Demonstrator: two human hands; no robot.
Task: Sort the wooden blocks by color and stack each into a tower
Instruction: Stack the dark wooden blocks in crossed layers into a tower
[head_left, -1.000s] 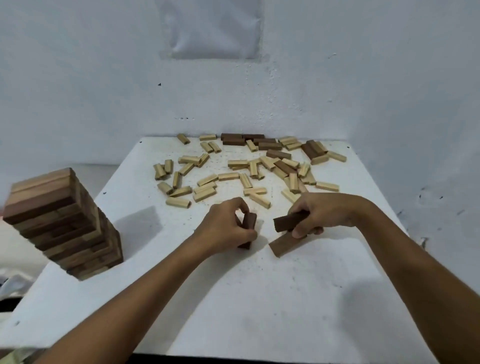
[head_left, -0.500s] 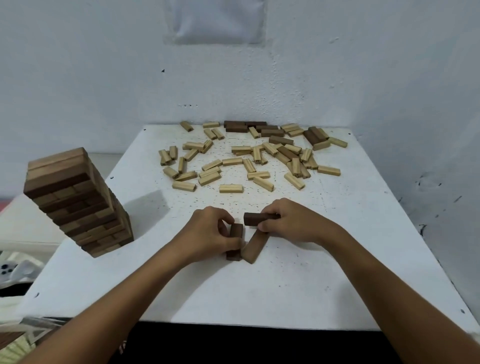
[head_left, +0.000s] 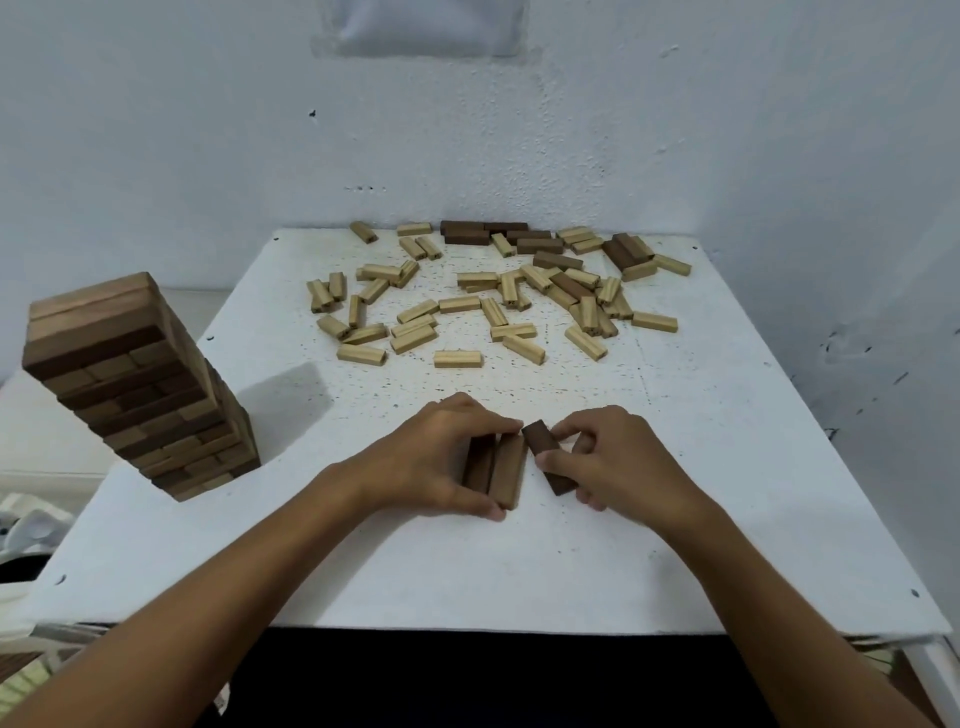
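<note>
Near the front of the table (head_left: 727, 467), the left hand (head_left: 441, 462) steadies two dark blocks (head_left: 496, 467) lying side by side; the right hand (head_left: 618, 462) pinches a third dark block (head_left: 545, 454) just right of them, slightly angled to their long axis

A white square surface (head_left: 701, 467), finely speckled with dark flecks and marked by small dark dots near its corners, stands against a pale blue-white wall (head_left: 727, 130). A pale rectangular patch (head_left: 426, 26) is fixed high on the wall at centre. Scuffs and dark marks (head_left: 852, 343) show on the wall at right. White objects (head_left: 26, 525), indistinct, lie at lower left.
</note>
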